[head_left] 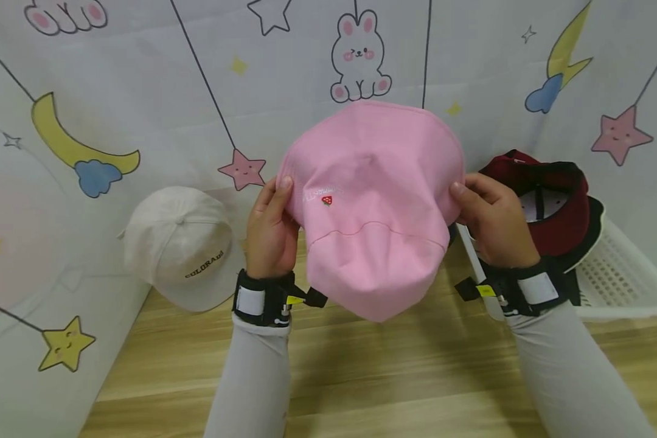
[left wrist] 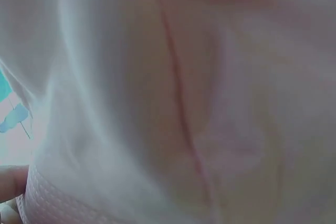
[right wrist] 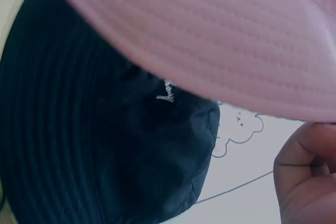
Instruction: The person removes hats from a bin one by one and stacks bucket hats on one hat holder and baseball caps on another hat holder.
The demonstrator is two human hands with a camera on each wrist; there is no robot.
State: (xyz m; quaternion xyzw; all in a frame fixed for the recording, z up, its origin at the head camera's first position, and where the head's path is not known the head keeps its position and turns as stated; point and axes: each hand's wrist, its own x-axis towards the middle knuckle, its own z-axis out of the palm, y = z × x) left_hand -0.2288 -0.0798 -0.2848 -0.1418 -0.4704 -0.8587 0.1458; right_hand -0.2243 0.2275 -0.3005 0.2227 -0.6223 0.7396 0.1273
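A pink bucket hat (head_left: 372, 201) with a small strawberry and white lettering hangs above the table, its crown sagging downward. My left hand (head_left: 274, 234) pinches its brim on the left side, thumb on top. On the opposite side, my right hand (head_left: 498, 225) grips the brim between thumb and fingers. Blurred pale fabric of the hat (left wrist: 121, 108) nearly fills the left wrist view. The right wrist view catches the stitched pink brim (right wrist: 210, 40), with a dark bucket hat (right wrist: 142, 145) bearing white stitching beyond it; the pink hat mostly hides that dark one in the head view.
To the left, a cream cap (head_left: 177, 243) with dark lettering sits on the wooden table (head_left: 197, 365). At the right stands a white plastic basket (head_left: 618, 267) holding a dark red cap (head_left: 564, 225) and black headwear. A printed white curtain (head_left: 306, 73) hangs behind.
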